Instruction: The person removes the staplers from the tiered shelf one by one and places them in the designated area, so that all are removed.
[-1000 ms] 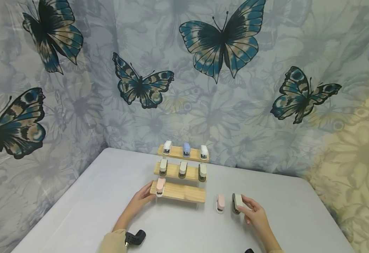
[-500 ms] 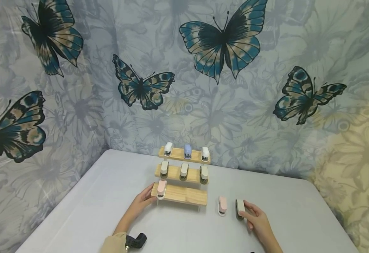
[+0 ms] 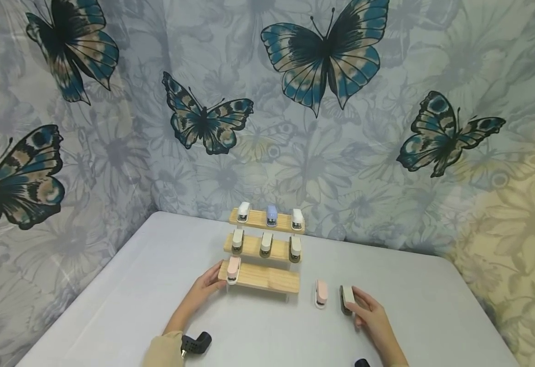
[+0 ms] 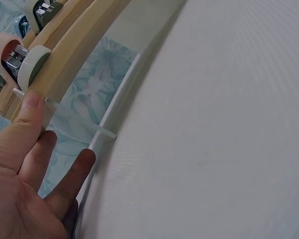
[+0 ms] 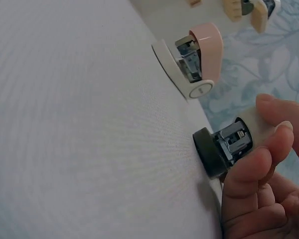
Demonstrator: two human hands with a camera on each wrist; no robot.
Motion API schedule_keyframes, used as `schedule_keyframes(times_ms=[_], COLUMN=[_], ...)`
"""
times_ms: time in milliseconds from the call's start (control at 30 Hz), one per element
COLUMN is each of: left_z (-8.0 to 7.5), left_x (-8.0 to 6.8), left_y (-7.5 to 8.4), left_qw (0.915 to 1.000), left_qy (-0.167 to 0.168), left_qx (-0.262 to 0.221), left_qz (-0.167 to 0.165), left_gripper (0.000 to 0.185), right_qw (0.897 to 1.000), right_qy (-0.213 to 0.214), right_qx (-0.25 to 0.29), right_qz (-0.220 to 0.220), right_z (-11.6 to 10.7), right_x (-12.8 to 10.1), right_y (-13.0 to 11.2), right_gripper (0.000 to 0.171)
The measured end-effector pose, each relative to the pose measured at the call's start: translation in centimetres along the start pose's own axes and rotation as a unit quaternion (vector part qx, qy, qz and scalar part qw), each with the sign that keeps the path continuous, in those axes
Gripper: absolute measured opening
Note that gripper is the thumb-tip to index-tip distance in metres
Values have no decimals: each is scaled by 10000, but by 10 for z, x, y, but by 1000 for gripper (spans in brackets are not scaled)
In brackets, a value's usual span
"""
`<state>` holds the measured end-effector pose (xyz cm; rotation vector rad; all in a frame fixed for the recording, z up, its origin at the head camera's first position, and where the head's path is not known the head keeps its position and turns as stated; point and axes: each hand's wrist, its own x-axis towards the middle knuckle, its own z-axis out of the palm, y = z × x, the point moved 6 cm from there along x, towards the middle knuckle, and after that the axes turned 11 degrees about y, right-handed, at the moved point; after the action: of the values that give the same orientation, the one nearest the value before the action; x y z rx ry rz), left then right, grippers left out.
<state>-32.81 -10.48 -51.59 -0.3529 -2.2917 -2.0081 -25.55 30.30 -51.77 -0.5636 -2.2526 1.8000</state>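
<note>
The small cream stapler with a dark green base [image 3: 346,298] stands on the grey worktop [image 3: 125,295], to the right of the three-tier wooden display stand [image 3: 260,278]. The right hand [image 3: 369,317] grips it, thumb and fingers curled round its cream top. Just beside it, to its left, a small pink stapler with a white base [image 3: 321,293] rests untouched. The left hand [image 3: 203,291] presses straight fingers against the stand's lowest tier at its left end, near another pink stapler [image 3: 233,268]. The upper two tiers carry three staplers each.
</note>
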Motion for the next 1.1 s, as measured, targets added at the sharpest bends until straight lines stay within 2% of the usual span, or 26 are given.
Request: schedule_keyframes(times_ms=[167,500,600,733,800,867,967,1100], left_z=[1,-5,-5,-3,-1,-1,-2,-3], left_x=[1,2,2,-1,-2,-2,-1,-1], left_y=[5,4,4,3,2,2,1,1], left_qw=[10000,9995,9995,9995,9997,9998,9999,9999], left_qy=[13,-115,-125,-168,-117,-61,71,21], left_qx=[22,148,133,98,118,134,105,17], left_qz=[25,259,248,261,180,144,102,102], left_gripper=[56,55,55,55,56,56,56,56], right_qw=[9995,9973,9950,9840,9765,9712,9710,9700], right_qy=[68,186,280,435,227,-176,-718,-1080], right_qx=[67,554,601,503,540,745,953,1135], right_qz=[-284,-456,-746,-1653,-2075,-2258,-2071,-1859], right_z=[-1,0,-2,-7,-1,12,40,73], right_x=[2,0,-1,-2,-4,-5,-8,-15], right_y=[-2,1,-4,-14,-18,-20,-21,-25], right_gripper=[67,60,59,57,58,61,63,60])
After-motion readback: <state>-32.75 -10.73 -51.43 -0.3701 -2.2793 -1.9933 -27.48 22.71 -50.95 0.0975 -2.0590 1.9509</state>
